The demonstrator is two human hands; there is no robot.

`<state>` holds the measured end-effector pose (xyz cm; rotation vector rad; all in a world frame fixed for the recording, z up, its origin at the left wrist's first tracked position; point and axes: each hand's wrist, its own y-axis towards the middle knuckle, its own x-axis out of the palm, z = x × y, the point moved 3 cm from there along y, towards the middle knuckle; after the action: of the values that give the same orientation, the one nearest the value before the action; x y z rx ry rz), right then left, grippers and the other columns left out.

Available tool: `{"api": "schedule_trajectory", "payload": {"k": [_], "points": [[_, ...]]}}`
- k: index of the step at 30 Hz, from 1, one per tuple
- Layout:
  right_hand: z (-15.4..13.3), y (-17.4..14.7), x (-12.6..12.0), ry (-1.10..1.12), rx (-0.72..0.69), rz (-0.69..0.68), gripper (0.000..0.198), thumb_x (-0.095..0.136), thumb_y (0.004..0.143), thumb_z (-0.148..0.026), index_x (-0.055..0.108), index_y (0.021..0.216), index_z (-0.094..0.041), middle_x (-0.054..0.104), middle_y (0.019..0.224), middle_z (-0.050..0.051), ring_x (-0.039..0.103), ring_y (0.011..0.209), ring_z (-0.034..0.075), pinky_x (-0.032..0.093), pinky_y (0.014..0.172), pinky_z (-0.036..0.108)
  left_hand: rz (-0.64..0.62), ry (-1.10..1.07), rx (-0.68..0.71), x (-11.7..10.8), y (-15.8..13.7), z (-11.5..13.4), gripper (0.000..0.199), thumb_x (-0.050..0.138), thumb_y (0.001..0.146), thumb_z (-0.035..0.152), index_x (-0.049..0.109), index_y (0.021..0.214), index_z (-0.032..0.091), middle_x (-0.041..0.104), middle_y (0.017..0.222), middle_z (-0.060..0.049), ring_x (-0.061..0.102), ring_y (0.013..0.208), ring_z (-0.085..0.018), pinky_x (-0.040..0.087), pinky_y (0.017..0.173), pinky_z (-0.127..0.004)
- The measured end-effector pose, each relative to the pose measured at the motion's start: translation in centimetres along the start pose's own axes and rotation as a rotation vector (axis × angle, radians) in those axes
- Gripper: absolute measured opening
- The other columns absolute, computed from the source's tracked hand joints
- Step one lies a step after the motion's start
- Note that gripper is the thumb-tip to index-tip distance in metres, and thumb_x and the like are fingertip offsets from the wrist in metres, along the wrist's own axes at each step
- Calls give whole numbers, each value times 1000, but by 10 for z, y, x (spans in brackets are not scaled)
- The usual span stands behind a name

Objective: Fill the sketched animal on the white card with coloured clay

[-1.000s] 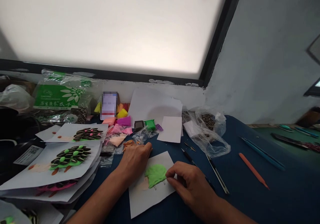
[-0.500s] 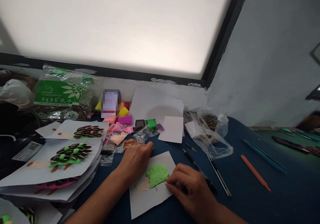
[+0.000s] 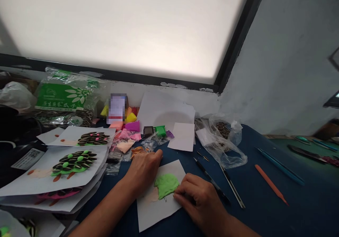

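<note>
A flattened patch of bright green modelling clay (image 3: 167,186) lies on a white sheet of paper (image 3: 150,217). Pale peach clay (image 3: 152,195) adjoins its left side, and short pencil lines show under its lower edge. At the sheet's upper left, my left hand (image 3: 145,168) rests with curled fingers; whatever is under them is hidden. My right hand (image 3: 197,198) has thumb and index finger pinched together at the green clay's lower right edge, touching it.
Finished hedgehog pictures with striped seeds (image 3: 75,163) are stacked at left. Clay packets (image 3: 132,126) and a green seed bag (image 3: 60,96) stand behind. Rightward lie a black pen (image 3: 212,178), a clear-barrelled pen (image 3: 231,186), an orange tool (image 3: 270,184), blue tweezers (image 3: 279,164) and a plastic bag of seeds (image 3: 222,141).
My right fingertips have shifted slightly left and down along the green clay's edge, covering the right-hand pencil lines. My left hand stays in place.
</note>
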<state>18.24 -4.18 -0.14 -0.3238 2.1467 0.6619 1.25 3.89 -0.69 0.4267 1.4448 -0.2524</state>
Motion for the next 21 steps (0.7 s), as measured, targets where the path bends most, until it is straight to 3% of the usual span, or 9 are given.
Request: {"api": "schedule_trajectory", "payload": {"k": [9, 21], "points": [[-7, -6, 1, -213, -178, 36, 22, 47, 95, -12, 67, 87, -17, 62, 80, 6, 57, 69, 16, 43, 62, 25, 5, -7, -3, 2, 1, -1, 26, 36, 101, 20, 59, 90, 19, 73, 77, -10, 72, 71, -28, 43, 58, -30], [-3, -4, 0, -98, -40, -5, 20, 53, 91, -10, 70, 88, -20, 63, 82, 5, 60, 73, 16, 45, 64, 23, 21, -23, -1, 4, 1, -2, 26, 36, 100, 19, 58, 86, 19, 72, 74, -10, 71, 69, -29, 42, 57, -30]]}}
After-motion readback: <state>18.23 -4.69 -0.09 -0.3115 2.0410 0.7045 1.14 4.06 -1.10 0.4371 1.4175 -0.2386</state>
